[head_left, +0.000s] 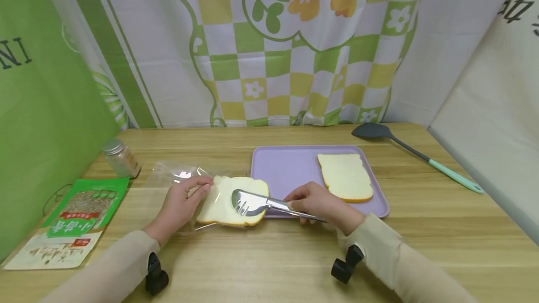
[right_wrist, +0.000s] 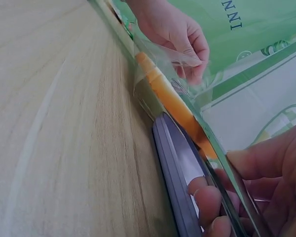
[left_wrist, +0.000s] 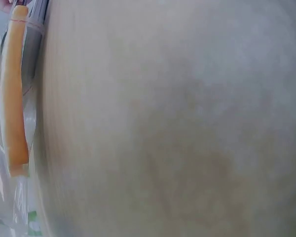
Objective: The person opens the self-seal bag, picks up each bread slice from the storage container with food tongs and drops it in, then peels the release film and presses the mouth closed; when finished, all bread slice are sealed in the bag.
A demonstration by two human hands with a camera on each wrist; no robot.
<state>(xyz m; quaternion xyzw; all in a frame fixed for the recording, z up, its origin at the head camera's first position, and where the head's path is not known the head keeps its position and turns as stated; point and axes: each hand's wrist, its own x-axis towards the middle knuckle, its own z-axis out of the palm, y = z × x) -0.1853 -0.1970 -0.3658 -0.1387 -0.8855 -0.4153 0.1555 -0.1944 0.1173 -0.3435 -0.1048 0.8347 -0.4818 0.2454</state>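
Note:
My right hand [head_left: 316, 204] grips a pair of metal tongs [head_left: 281, 204], fingers round both arms. The slotted head of the tongs lies over a white slice of bread [head_left: 225, 186] with a golden crust, one arm above and one below. Part of this slice sits in a clear plastic bag [head_left: 168, 176]. With thumb and fingertips my left hand [head_left: 184, 202] pinches the film of the bag at the slice's left edge, as the right wrist view also shows. Another bread slice [head_left: 345, 176] lies on the right of a purple tray [head_left: 282, 162]. The left wrist view catches mostly tabletop.
At the left stand a spice jar [head_left: 121, 157] with a metal lid and a green printed packet [head_left: 80, 214] lying flat. A dark spatula [head_left: 414, 152] with a mint handle lies at the back right. Patterned cloth [head_left: 294, 60] hangs behind the wooden table.

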